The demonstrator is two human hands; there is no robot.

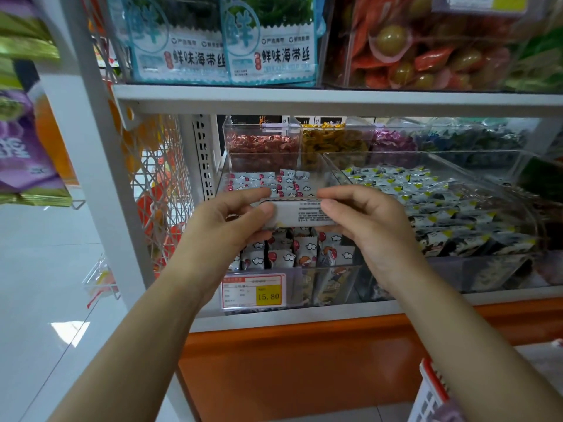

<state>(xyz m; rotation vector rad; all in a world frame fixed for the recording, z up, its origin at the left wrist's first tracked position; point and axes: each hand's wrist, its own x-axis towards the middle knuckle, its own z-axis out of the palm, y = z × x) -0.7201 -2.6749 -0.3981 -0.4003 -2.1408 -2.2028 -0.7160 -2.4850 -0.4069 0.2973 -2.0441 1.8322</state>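
Note:
A white snack packet (300, 213) with small black print is held level between both hands, just above a clear bin (323, 281) of white packets with red and cloud patterns. My left hand (227, 222) grips the packet's left end, thumb on the front face. My right hand (362, 219) pinches its right end, fingers curled over the top edge. Both ends of the packet are hidden by the fingers.
A price tag (254, 290) reading 15.80 hangs on the bin's front. To the right sits a clear bin of black and yellow packets (441, 205). The white shelf (335, 100) above carries blue seaweed bags (225, 41). A red and white basket (434, 391) is at the lower right.

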